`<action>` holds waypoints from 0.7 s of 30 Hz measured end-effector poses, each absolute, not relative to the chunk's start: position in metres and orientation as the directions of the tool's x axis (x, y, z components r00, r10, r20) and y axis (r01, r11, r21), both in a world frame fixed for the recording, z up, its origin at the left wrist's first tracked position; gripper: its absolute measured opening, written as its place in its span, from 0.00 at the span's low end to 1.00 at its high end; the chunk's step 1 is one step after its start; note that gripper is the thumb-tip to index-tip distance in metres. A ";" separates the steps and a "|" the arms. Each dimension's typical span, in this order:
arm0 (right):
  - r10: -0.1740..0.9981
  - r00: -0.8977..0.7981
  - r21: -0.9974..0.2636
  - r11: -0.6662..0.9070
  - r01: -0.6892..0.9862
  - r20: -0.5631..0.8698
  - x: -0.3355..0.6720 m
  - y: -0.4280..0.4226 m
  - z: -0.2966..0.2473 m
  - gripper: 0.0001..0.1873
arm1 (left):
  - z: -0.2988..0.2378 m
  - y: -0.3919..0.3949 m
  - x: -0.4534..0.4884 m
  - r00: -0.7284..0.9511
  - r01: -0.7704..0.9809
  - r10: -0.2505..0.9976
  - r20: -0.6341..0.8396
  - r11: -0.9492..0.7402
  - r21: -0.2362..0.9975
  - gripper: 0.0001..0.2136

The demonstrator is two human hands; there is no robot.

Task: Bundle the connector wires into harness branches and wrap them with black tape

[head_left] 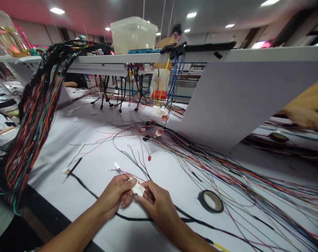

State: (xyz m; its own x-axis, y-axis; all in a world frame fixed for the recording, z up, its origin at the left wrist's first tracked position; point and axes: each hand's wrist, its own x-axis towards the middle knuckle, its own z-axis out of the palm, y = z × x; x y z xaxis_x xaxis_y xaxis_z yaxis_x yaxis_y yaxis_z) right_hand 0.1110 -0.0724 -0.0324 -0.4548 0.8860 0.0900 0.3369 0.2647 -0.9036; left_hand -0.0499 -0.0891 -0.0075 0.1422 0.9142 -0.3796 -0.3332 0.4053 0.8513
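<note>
Firmly held: my left hand and right hand pinched the white plastic connector between curled fingers, steadying it.
Position: it sat just above the surface, apparently clear of the loose wires.
Nearby: a roll of black tape lay beyond my right hand.

Left hand just beside right hand

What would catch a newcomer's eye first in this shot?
The thick bundle of multicoloured wires arcing down the left stands out first, with a fan of thin coloured wires spreading across the right of the white work surface. At bottom centre, the left hand and right hand grip a white plastic connector. A translucent plastic tub sits high up on the white shelf.
</note>
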 end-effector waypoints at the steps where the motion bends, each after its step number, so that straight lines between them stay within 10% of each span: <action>1: 0.887 -0.451 -0.907 0.268 0.324 0.101 0.111 -0.073 -0.033 0.08 | -0.008 -0.089 -0.049 0.146 -0.345 0.913 -0.382 0.409 0.845 0.13; 13: 0.916 -0.392 -0.995 -0.095 -0.006 -0.086 0.109 -0.077 -0.032 0.16 | -0.004 -0.095 -0.044 0.132 -0.212 0.972 -0.195 0.220 0.952 0.14; 21: 0.916 -0.397 -0.997 -0.075 -0.029 -0.058 0.111 -0.083 -0.020 0.15 | -0.005 -0.099 -0.047 0.171 -0.163 0.972 -0.160 0.188 0.968 0.14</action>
